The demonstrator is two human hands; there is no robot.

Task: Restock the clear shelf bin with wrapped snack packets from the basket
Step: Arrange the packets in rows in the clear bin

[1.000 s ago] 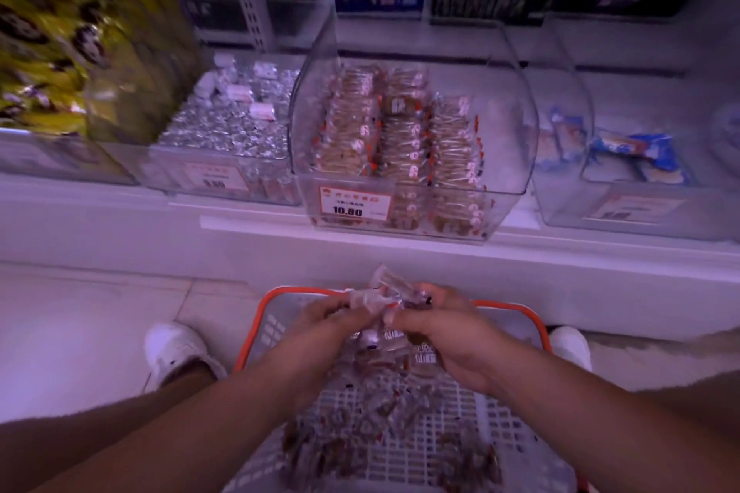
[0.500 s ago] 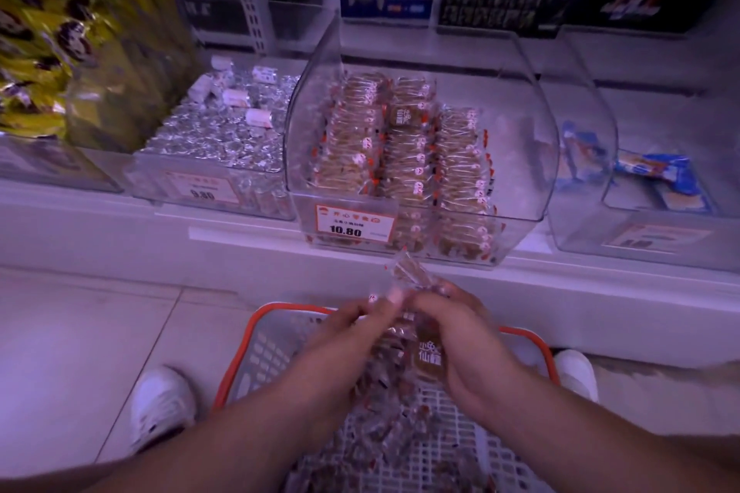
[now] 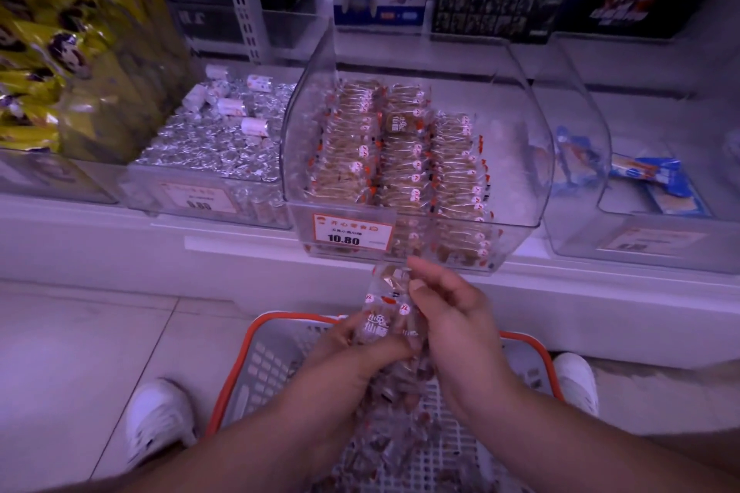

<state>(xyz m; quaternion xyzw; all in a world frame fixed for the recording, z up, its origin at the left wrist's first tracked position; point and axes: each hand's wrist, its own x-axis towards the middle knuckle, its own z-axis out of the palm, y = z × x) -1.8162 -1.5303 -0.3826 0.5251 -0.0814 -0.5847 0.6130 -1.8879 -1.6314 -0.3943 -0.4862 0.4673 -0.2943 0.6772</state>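
Raised toward the clear bin (image 3: 520, 124), both hands, left hand (image 3: 352, 352) and right hand (image 3: 452, 316), grip crinkly packets (image 3: 384, 312).

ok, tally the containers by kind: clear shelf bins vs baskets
Clear bins: 4, holding yellow bags, foil sweets, snack packets, blue packs
Baskets: 1
Total: 5
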